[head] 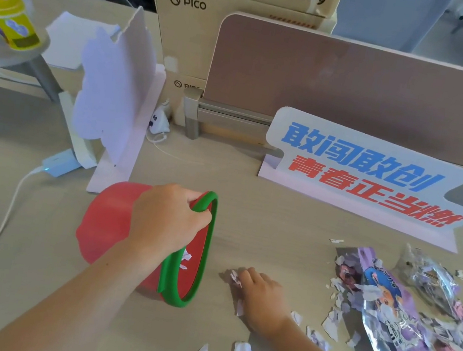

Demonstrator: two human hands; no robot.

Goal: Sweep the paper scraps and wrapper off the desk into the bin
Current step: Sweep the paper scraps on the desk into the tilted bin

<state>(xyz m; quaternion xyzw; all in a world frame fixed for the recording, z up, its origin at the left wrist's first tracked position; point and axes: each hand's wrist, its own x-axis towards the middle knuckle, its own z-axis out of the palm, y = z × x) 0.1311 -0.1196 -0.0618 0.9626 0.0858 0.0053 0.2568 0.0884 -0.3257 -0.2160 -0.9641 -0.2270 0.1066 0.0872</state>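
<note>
A: Left hand (166,219)?
B: Curled round the green rim of the red bin (106,222); bin on its side on the desk (276,227), mouth facing right
A: Right hand (261,297)?
B: Palm down, fingers together, pressing scraps (234,276) near the mouth. Wrapper (382,306) and most scraps lie further right

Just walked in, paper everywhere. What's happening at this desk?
A person is clearing litter. The left hand grips the green rim of a red bin tipped on its side on the desk. The right hand rests on paper scraps beside its mouth. A few scraps are inside; the wrapper and most scraps lie further right.
</note>
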